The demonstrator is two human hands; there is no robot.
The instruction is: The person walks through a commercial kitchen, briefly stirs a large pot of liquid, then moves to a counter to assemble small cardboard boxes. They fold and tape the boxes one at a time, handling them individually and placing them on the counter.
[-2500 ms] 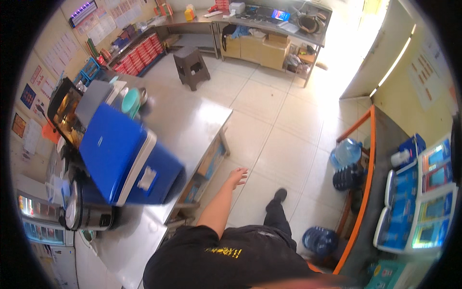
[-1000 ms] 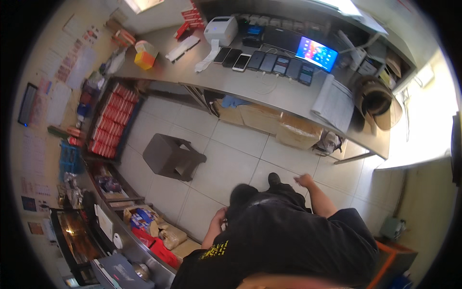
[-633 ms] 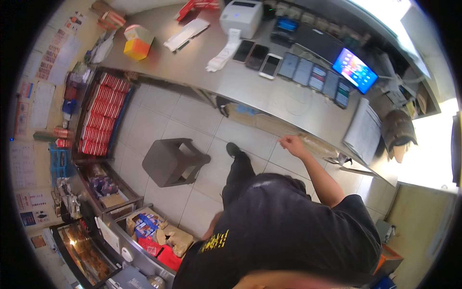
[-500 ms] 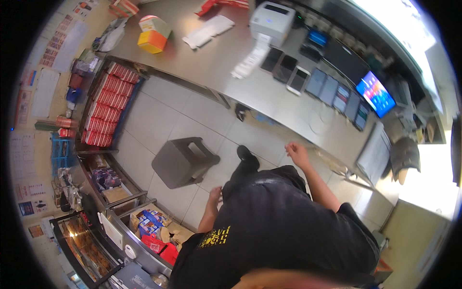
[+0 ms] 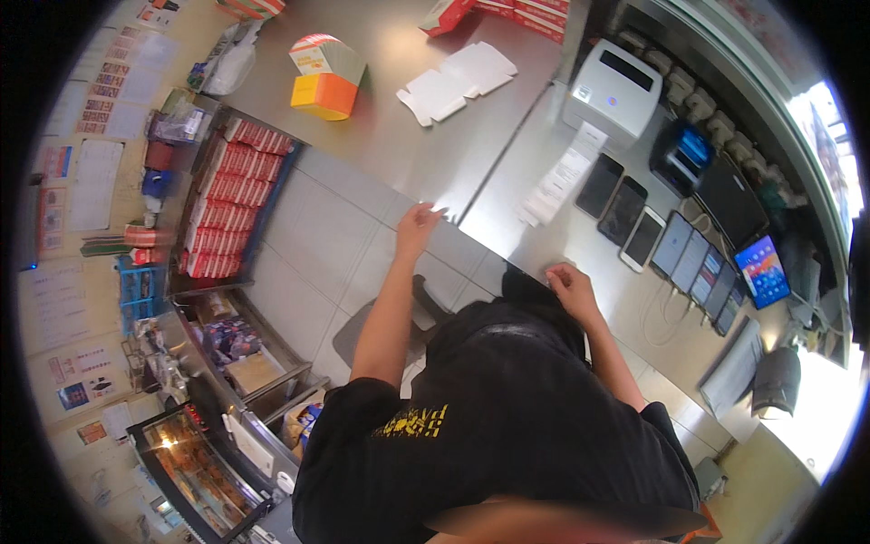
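The left hand (image 5: 418,227), unclenched and empty, is near the counter (image 5: 399,150); white cardboard (image 5: 462,80) lies beyond it. Right hand (image 5: 572,290) curls, grip unclear, phones (image 5: 623,210) ahead to its right.

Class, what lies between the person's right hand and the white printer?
In the head view, a white paper strip leading from the printer and a dark phone; nearest the right hand, the steel counter is bare.

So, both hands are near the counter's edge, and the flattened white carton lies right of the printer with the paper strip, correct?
No: in the head view, the flattened white carton lies left of the printer with the paper strip. The left hand and right hand are indeed near the edge of the counter.
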